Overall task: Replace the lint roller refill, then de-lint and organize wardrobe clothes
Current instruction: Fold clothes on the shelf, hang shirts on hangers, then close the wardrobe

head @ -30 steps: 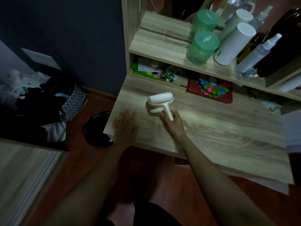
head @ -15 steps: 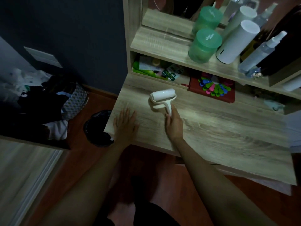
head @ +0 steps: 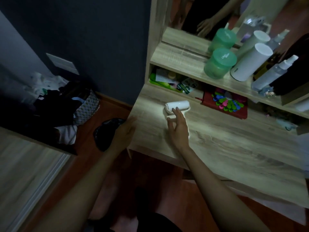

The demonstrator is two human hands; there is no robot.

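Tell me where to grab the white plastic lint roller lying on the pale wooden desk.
Grip the slim handle, from above on the near side. The white plastic lint roller lies flat on the pale wooden desk, roll toward the shelf, handle pointing back under the open right hand.

One roller (head: 177, 106) at centre. Two hands: left hand (head: 124, 131), right hand (head: 178, 128). Upper right: one green jar (head: 219, 64), one white canister (head: 250, 62), one spray bottle (head: 274, 72), each mirrored behind. One basket (head: 87, 108), left.
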